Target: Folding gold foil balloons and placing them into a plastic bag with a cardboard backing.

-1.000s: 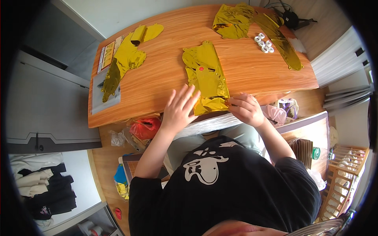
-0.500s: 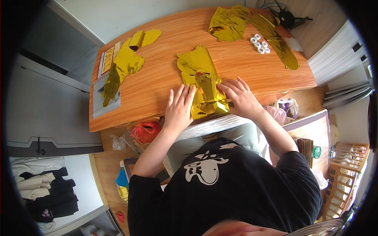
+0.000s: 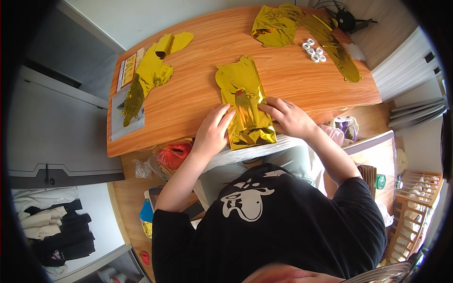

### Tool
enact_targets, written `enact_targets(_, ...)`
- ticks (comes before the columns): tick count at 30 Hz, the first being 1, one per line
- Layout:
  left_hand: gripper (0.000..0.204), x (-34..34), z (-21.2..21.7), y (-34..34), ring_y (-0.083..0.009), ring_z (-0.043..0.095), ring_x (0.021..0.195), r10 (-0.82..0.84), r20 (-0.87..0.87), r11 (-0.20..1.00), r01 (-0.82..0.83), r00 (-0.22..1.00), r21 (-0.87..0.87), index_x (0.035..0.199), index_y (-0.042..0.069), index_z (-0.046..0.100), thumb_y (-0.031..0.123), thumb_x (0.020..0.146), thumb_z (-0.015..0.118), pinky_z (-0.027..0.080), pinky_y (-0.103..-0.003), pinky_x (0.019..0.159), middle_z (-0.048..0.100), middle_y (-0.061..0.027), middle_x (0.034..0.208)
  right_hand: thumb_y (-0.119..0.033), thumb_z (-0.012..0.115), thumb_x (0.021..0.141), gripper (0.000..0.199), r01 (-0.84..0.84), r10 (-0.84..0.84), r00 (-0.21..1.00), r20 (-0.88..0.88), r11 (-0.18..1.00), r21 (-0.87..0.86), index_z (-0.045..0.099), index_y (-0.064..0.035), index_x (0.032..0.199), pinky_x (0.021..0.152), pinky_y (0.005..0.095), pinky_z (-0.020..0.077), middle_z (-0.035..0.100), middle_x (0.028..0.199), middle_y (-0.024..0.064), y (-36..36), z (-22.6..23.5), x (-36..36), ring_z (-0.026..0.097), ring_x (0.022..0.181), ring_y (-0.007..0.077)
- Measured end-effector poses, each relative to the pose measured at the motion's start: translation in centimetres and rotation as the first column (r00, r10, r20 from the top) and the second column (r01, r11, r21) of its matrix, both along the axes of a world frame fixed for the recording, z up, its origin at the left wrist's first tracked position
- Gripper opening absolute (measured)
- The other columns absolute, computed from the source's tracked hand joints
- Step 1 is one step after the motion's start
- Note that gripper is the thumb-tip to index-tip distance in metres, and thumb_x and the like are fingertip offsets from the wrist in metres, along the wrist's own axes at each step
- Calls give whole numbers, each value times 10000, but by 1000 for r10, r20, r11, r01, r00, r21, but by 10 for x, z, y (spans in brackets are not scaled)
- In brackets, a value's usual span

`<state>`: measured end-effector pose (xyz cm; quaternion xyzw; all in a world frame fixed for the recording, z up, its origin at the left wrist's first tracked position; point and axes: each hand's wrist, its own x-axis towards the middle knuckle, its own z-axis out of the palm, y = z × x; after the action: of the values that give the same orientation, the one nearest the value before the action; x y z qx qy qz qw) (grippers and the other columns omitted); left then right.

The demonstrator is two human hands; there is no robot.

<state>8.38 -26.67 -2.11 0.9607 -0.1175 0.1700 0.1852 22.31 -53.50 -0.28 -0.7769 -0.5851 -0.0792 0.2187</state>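
Note:
A flat gold foil balloon [image 3: 243,101] lies on the wooden table [image 3: 198,89], its near end folded at the table's front edge. My left hand [image 3: 213,131] lies flat on the table against the foil's left side, fingers spread. My right hand [image 3: 289,118] presses on the foil's right side, fingers together and pointing left. Neither hand grips anything.
More gold foil pieces lie at the far left [image 3: 148,78] and far right [image 3: 302,26]. Small white rolls [image 3: 314,51] sit near the right ones. Paper sheets [image 3: 123,111] lie at the left end. A red bag [image 3: 173,154] and clutter sit on the floor below the table.
Both hands have moved in onto the sides of the foil. The right hand came from the table's front edge up onto the foil; the foil looks flatter.

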Motion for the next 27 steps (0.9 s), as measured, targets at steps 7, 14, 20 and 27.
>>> enact_targets(7, 484, 1, -2, 2, -321, 572, 1310, -22, 78, 999, 24, 997, -25, 1305, 38, 647, 61, 825, 710, 475, -448, 1099, 623, -128, 1356, -93, 741, 781, 549, -121, 107, 977, 187, 990, 68, 640, -78, 1321, 941, 404, 582, 570, 1455, 122, -2, -1, 5, 667, 1164, 305)
enact_targets(14, 439, 2, 5, 2, -323, 592, 1289, -46, 92, 996, 53, 995, -70, 1289, 19, 661, 79, 855, 688, 487, -447, 1081, 652, -141, 1315, -130, 678, 813, 356, -136, 108, 971, 214, 983, 121, 719, -63, 1161, 961, 367, 575, 717, 1231, 76, 1, -7, 4, 677, 1153, 261)
enact_targets(20, 428, 3, -1, 7, -319, 611, 1274, -50, 112, 997, 57, 992, -58, 1269, 15, 676, 26, 840, 679, 513, -432, 1056, 669, -149, 1301, -128, 732, 818, 331, -99, 63, 981, 182, 976, 194, 724, -69, 1144, 931, 368, 588, 738, 1170, 61, 4, -14, 2, 693, 1119, 250)
enact_targets(27, 469, 3, 1, 6, -323, 644, 1233, -66, 140, 995, 76, 988, -67, 1236, 39, 717, -69, 779, 709, 538, -422, 1039, 704, -138, 1256, -76, 744, 811, 292, -51, 36, 997, 63, 970, 239, 732, -69, 1103, 918, 372, 594, 744, 1131, 74, 4, -20, 4, 704, 1096, 260)
